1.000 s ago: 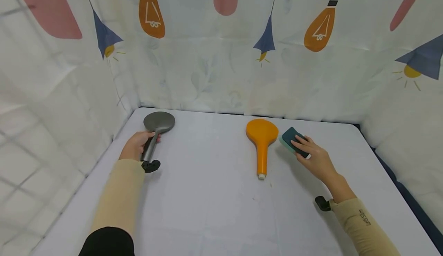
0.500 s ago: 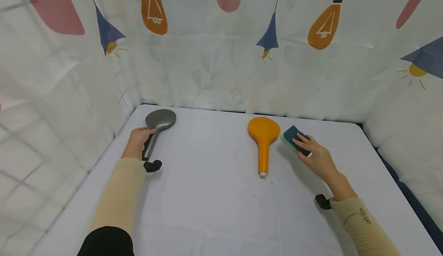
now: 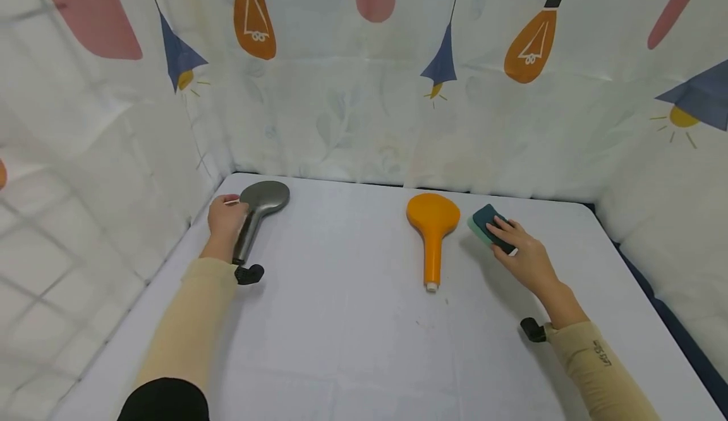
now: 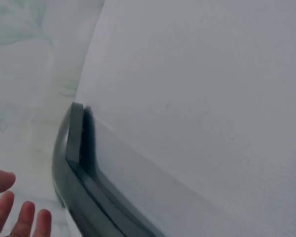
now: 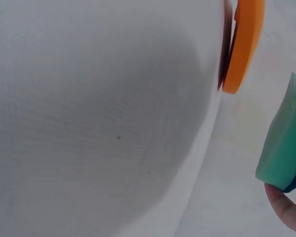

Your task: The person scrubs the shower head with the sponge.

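A grey hand shower (image 3: 265, 196) lies on the white table at the far left, its round head toward the back. My left hand (image 3: 225, 219) is just left of its handle. In the left wrist view the loosely bent fingers (image 4: 25, 217) are apart from the grey hand shower (image 4: 84, 187) and hold nothing. Over the right side, my right hand (image 3: 524, 258) grips a sponge (image 3: 490, 225), dark on top and light green below. The right wrist view shows the sponge (image 5: 283, 140) raised above the table, with a finger under its lower end.
An orange hand shower (image 3: 433, 231) with a white end lies between the hands, left of the sponge. The white table (image 3: 352, 320) is enclosed by a patterned curtain (image 3: 341, 111) behind and at both sides. Dark camera mounts stick out at both wrists.
My left hand has let go of the grey hand shower's handle and moved to its left. The right hand, still holding the sponge, has shifted slightly right.
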Demonstrator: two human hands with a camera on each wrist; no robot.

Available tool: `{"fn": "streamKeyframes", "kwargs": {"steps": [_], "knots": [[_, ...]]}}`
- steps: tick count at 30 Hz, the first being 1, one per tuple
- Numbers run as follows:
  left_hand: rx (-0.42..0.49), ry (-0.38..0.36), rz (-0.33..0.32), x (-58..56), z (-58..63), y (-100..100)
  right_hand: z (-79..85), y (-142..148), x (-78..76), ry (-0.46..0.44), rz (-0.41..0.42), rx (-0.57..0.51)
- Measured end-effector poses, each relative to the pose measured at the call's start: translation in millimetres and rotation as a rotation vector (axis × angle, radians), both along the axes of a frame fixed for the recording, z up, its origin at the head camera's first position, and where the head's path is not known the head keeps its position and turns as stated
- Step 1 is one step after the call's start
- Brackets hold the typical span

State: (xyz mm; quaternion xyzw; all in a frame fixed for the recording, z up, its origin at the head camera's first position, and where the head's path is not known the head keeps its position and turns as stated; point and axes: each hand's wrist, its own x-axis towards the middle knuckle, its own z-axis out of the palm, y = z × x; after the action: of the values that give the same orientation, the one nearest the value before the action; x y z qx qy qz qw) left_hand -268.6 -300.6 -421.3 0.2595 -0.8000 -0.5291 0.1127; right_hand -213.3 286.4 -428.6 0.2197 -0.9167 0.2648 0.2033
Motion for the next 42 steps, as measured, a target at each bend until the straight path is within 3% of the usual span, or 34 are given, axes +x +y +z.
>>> {"fn": "streamKeyframes", "kwargs": {"steps": [2, 5, 9, 15, 21, 25, 32, 42], "knots": [[-0.031, 0.066, 0.027, 0.2, 6.7, 12, -0.1, 2, -0.8, 0.0, -0.011, -0.01], [-0.032, 0.152, 0.0, -0.3, 15.5, 34, 0.1, 3, -2.1, 0.002, -0.028, -0.02], [0.069, 0.162, -0.15, 2.0, 20.1, 77, -0.5, 4, -1.9, -0.018, -0.055, -0.007], [0.41, -0.059, -0.475, 10.7, 17.3, 146, 0.5, 7, -2.7, -0.028, -0.074, 0.007], [0.748, -0.252, -0.691, 15.1, 7.5, 193, 4.8, 13, -5.3, -0.016, -0.084, 0.017], [0.877, -0.32, -0.743, 17.8, -1.8, 216, 3.3, 16, -4.5, -0.069, -0.113, 0.042], [1.002, -0.382, -0.74, 19.0, -12.1, 252, 2.8, 16, -1.9, -0.081, -0.194, 0.052], [1.039, -0.421, -0.727, 16.5, -22.8, 281, 0.6, 15, -4.6, -0.178, -0.235, 0.072]]}}
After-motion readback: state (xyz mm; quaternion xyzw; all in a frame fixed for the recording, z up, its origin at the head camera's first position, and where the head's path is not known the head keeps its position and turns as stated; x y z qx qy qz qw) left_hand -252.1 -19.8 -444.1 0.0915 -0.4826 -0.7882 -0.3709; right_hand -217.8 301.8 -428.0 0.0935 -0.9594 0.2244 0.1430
